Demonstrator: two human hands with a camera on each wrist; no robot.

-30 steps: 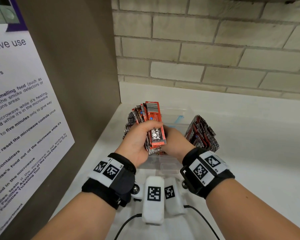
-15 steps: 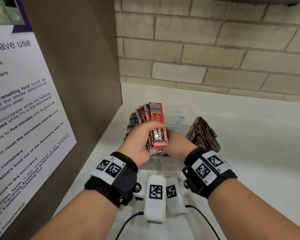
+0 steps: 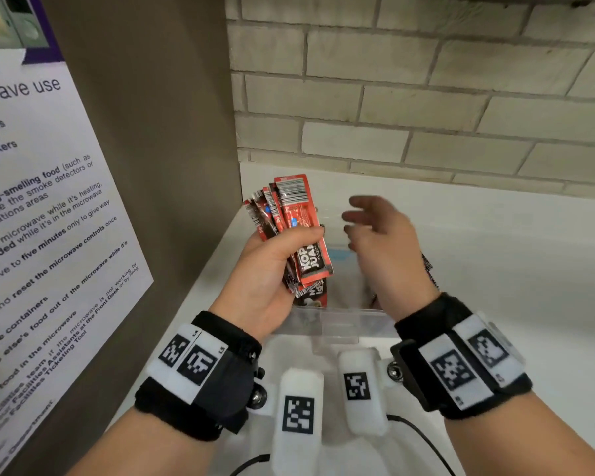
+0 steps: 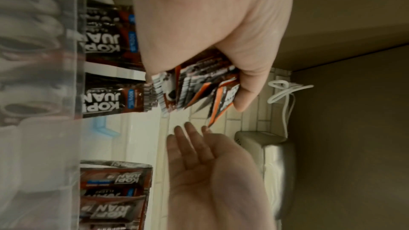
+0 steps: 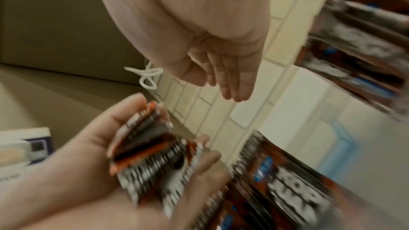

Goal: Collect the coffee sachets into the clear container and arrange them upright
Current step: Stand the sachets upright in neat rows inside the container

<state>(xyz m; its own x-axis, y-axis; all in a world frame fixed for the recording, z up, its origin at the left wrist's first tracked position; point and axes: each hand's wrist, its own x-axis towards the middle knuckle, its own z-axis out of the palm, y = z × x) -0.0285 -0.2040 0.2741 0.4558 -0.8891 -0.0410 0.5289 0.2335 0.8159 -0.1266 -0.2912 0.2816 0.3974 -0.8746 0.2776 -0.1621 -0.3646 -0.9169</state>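
Left hand (image 3: 272, 266) gripping a fanned bundle of coffee sachets (image 3: 294, 231) above the clear container (image 3: 337, 324), near the worktop's (image 3: 495, 269) back left corner. Right hand (image 3: 382, 242), clasped on the bundle a moment ago, now off it, fingers spread, empty. Bundle apparently ready to drop in upright.

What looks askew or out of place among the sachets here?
The bundle of sachets in the left hand is fanned out with uneven ends rather than squared up. The right hand is open and empty above the clear container. Nothing appears spilled or torn.
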